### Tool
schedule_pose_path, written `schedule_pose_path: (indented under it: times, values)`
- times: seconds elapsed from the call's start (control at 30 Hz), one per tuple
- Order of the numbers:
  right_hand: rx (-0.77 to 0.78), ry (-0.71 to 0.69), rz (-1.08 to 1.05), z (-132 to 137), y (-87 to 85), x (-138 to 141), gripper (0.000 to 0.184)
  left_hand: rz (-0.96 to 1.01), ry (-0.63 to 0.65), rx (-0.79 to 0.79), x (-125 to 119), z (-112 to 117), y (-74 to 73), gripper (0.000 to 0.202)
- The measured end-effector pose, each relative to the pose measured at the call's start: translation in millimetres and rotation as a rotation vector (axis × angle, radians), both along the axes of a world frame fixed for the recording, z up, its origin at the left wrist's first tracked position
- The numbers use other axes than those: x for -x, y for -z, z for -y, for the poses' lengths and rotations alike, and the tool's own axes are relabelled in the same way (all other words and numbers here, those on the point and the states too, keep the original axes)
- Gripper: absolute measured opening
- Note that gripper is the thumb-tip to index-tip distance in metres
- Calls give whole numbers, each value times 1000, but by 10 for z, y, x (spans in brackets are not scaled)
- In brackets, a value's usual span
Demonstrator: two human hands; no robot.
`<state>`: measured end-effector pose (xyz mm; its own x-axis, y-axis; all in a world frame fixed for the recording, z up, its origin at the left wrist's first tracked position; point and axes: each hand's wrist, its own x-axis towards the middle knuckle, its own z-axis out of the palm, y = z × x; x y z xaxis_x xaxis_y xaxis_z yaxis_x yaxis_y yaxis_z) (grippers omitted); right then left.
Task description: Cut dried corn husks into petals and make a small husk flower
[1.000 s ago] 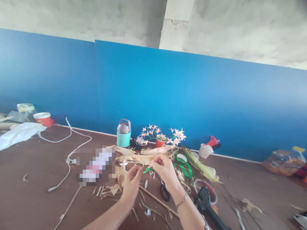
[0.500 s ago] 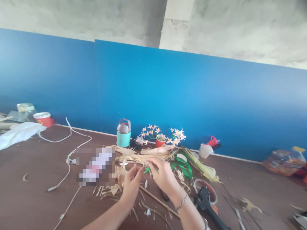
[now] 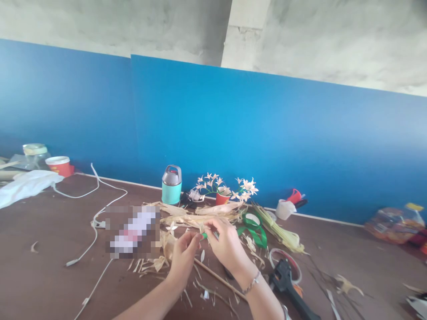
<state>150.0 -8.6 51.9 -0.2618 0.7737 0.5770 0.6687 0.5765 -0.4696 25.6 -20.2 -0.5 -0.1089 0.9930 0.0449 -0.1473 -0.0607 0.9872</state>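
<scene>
My left hand (image 3: 184, 251) is closed, thumb pressed to forefinger at one end of a short strip of green tape (image 3: 204, 236). My right hand (image 3: 226, 243) pinches close beside it, at a small pale husk flower (image 3: 202, 228), its fingers curled over the top. The fingertips almost meet and hide most of the stem. Behind my right hand lies a roll of green tape (image 3: 259, 235) with a loose loop. Dried corn husks (image 3: 187, 220) are spread just beyond both hands, and a thin brown stick (image 3: 216, 276) lies beneath them.
Finished husk flowers (image 3: 246, 189) lean from a red cup (image 3: 222, 196) by the blue partition (image 3: 233, 120). A teal flask (image 3: 171, 191) stands left of them. Near my right forearm lie a black glue gun (image 3: 287, 280) and a tape ring (image 3: 296, 266). A white cable (image 3: 83, 253) crosses the left side.
My right fingers have shifted slightly at the flower, and the green strip sits a little differently between my fingertips. Otherwise the scene looks the same.
</scene>
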Motion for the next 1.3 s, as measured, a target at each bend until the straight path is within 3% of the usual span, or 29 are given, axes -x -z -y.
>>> schedule_pose_path:
  times: [0.3, 0.53, 0.73, 0.83, 1.0, 1.3]
  values:
    - [26, 30, 1, -1, -13, 0, 14, 1, 2, -12, -7, -7, 8, 30]
    - [152, -91, -29, 57, -61, 40, 19, 35, 5, -32, 7, 4, -6, 31]
    - [210, -6, 105, 114, -70, 62, 21, 53, 17, -47, 7, 26, -43, 31]
    - [212, -3, -20, 80, -77, 57, 16, 33, 8, -44, 6, 14, -21, 31]
    - [394, 29, -345, -24, -61, 24, 6, -19, -18, -28, 1, -2, -10, 33]
    - [356, 36, -347, -73, 3, -14, 8, 48, -5, -16, -17, 30, -80, 35]
